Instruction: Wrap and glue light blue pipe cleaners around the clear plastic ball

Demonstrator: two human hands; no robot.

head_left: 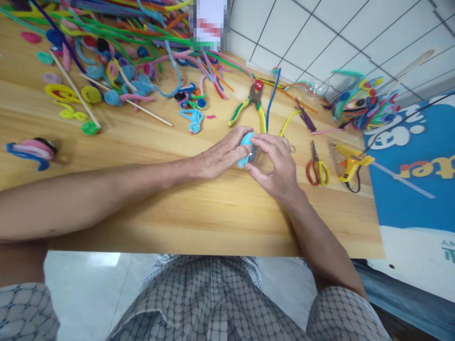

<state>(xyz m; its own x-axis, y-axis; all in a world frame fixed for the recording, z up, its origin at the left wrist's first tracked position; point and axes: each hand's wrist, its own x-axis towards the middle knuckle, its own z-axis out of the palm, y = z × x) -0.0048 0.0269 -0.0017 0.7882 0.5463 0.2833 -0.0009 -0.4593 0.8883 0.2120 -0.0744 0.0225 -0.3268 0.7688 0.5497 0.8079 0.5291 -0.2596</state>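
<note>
A round light-blue coil (243, 160), which looks like wound pipe cleaner, is held upright between my two hands above the middle of the table. My left hand (222, 156) presses its fingers against the coil's left side. From the right, my right hand (279, 163) grips the coil's rim between thumb and fingers. A dark grey part (252, 154) shows on the side facing my right palm; I cannot make out what it is. Just beyond my hands lie pliers (255, 97) with green and yellow handles, their jaws pointing away. A blue pipe cleaner (273, 102) lies beside them.
Scissors (314, 168) and a yellow glue gun (350, 163) lie to the right. Pipe cleaners (142, 31) and small coiled pieces (124, 78) crowd the back left. A pink and blue piece (31, 150) sits far left. Colourful bundles (364, 106) stand by the tiled wall.
</note>
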